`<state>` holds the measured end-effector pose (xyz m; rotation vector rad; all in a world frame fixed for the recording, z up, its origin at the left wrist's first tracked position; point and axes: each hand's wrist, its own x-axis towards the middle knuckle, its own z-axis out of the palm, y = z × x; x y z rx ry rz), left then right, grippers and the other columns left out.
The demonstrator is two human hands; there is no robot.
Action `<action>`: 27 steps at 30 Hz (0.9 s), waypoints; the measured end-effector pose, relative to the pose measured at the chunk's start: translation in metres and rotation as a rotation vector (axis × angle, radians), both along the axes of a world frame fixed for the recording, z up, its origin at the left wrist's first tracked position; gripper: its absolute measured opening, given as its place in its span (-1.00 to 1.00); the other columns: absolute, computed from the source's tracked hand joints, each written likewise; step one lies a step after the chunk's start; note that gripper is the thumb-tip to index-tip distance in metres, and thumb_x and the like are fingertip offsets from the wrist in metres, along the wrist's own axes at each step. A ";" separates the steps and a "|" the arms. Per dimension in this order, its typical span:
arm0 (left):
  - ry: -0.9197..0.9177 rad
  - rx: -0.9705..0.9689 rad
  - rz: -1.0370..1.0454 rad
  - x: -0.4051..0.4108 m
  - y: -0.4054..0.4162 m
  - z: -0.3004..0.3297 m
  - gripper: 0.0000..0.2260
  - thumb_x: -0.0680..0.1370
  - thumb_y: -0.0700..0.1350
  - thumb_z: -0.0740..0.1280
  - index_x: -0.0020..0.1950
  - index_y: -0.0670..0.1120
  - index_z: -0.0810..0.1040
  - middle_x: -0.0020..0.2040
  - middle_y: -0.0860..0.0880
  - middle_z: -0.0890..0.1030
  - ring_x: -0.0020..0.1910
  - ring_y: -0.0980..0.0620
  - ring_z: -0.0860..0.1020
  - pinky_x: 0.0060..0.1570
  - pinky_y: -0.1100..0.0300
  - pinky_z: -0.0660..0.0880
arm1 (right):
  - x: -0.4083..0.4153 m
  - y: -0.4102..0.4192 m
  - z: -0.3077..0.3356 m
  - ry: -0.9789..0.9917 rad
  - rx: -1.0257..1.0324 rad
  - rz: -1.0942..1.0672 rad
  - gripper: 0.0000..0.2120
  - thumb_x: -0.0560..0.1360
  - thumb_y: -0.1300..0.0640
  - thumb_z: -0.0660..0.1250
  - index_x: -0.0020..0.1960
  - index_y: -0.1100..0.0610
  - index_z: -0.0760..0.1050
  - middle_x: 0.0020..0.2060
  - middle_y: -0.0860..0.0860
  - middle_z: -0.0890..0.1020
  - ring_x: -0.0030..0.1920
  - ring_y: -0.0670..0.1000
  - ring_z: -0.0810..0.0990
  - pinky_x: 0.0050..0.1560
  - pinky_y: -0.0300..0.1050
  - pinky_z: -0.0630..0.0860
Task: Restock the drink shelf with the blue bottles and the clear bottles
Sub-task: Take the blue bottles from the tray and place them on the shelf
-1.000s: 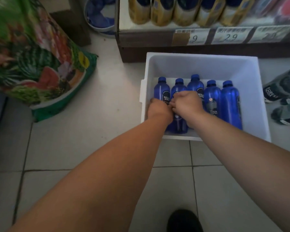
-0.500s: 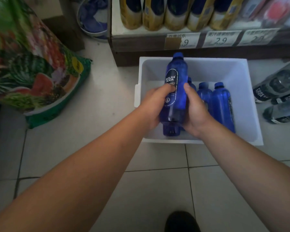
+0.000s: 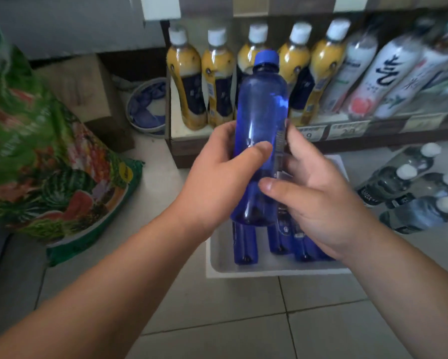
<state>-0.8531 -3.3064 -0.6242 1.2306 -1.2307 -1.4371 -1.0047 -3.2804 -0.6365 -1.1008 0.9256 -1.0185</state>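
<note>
A blue bottle with a blue cap stands upright in the air in front of the drink shelf. My left hand wraps its lower left side, thumb across the front. My right hand grips the lower right side; a second blue bottle may be behind its fingers, I cannot tell. Below the hands, several more blue bottles lie in a white bin on the floor. Clear bottles with white caps lie on the tiles at the right.
The shelf holds yellow-labelled bottles at the left and white-labelled bottles to the right, with price tags along its edge. A fruit-printed green sack stands on the left. A blue-patterned bowl and a cardboard box sit behind it.
Both hands have lifted the blue bottle up out of the bin to shelf height. The view has tilted up, showing the shelf bottles in full.
</note>
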 end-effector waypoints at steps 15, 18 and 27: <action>0.072 -0.359 0.006 -0.015 -0.053 0.133 -0.58 0.41 -0.29 0.39 0.27 -0.11 0.52 0.04 -0.11 0.70 0.03 -0.14 0.69 0.10 -0.13 0.61 | -0.005 -0.049 0.130 0.302 -0.335 -0.212 0.01 0.42 0.40 0.47 0.59 -0.26 0.04 0.25 -0.18 0.63 0.19 -0.10 0.65 0.20 0.05 0.61; -0.073 -0.503 -0.011 -0.023 -0.084 0.173 -0.68 0.47 -0.24 0.42 0.21 -0.07 0.56 0.01 -0.06 0.71 0.01 -0.05 0.69 0.08 -0.08 0.62 | -0.010 -0.086 0.157 0.341 -0.434 -0.305 0.04 0.39 0.39 0.52 0.60 -0.22 0.05 0.27 -0.15 0.62 0.19 -0.13 0.65 0.18 -0.01 0.62; -0.563 -0.692 0.240 -0.054 -0.195 0.224 -0.53 0.50 -0.11 0.40 0.37 -0.06 0.36 0.06 0.05 0.56 0.06 0.00 0.61 0.03 0.11 0.57 | -0.007 -0.226 0.191 0.230 -0.478 -0.467 -0.45 0.48 0.08 0.47 0.43 -0.07 0.40 0.19 0.09 0.63 0.19 0.08 0.62 0.30 0.12 0.54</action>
